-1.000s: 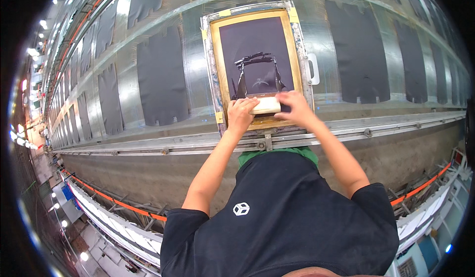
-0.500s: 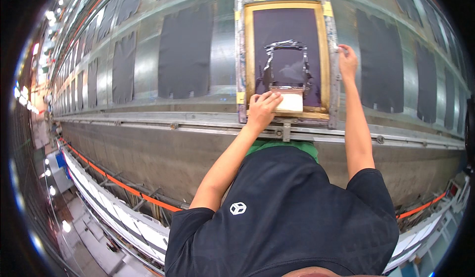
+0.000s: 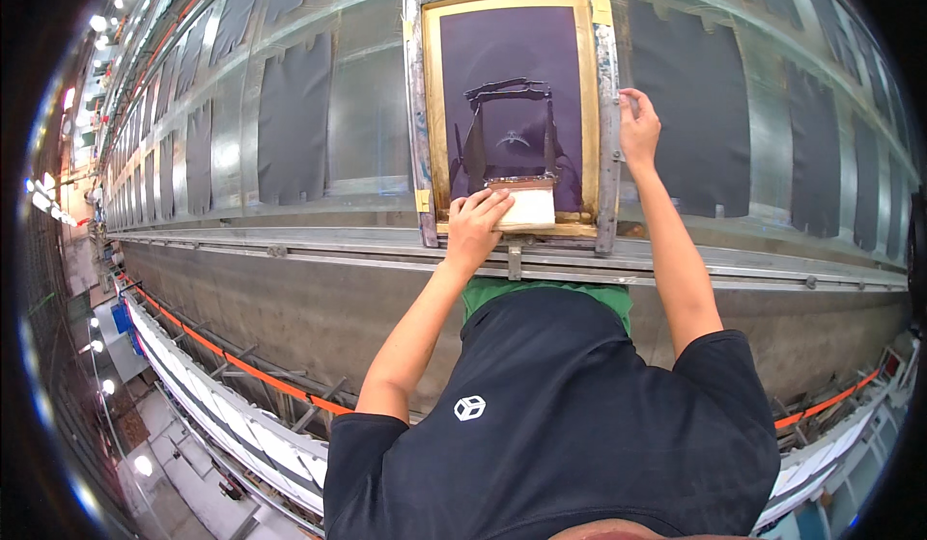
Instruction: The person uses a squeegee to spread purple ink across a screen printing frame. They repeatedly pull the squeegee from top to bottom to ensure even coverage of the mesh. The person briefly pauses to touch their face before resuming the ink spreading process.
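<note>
A screen-printing frame [image 3: 608, 86] lies over the long table, with yellow tape round the inner edge of its dark mesh [image 3: 517, 43]. Glossy dark ink [image 3: 512, 88] forms a rough rectangle on the mesh. At the frame's near end rests a squeegee [image 3: 531, 209] with a pale, broad handle and a brownish edge towards the ink. My left hand [image 3: 477, 223] is closed over the squeegee's left end, fingers on top. Beside the frame's right rail, my right hand [image 3: 639, 130] grips the outer edge with bent fingers; the thumb is partly hidden.
Dark fabric pieces [image 3: 294, 120] lie in rows along the glassy table, another dark piece [image 3: 688, 115] close to the frame's right side. A metal rail [image 3: 367, 252] runs along the near edge, with a bracket [image 3: 515, 263] at the frame. An orange strip [image 3: 261, 371] runs below.
The frame has shifted right along the table relative to the dark fabric pieces, narrowing the gap on its right. Both hands and the squeegee have gone with it. The view has moved too.
</note>
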`<action>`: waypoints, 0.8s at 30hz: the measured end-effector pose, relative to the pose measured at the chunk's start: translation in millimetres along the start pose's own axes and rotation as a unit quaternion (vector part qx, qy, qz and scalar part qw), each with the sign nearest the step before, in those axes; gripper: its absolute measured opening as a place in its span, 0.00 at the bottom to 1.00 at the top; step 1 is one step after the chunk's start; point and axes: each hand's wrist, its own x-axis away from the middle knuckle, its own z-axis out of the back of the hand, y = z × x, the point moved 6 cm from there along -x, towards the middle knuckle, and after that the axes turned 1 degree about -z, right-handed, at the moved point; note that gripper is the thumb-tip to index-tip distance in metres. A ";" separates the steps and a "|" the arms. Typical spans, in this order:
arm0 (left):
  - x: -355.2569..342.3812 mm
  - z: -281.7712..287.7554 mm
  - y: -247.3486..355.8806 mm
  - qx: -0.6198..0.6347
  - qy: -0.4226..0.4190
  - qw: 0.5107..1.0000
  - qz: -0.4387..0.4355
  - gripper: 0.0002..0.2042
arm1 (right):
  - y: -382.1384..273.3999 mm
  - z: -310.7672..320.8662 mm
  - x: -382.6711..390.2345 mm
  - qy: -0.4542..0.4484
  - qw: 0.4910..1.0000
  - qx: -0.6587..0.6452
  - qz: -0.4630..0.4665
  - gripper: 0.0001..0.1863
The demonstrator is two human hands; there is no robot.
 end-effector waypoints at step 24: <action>-108.3 32.5 -122.9 0.052 0.022 0.998 0.002 0.18 | -144.5 -91.4 87.9 -0.233 0.881 0.267 0.312 0.33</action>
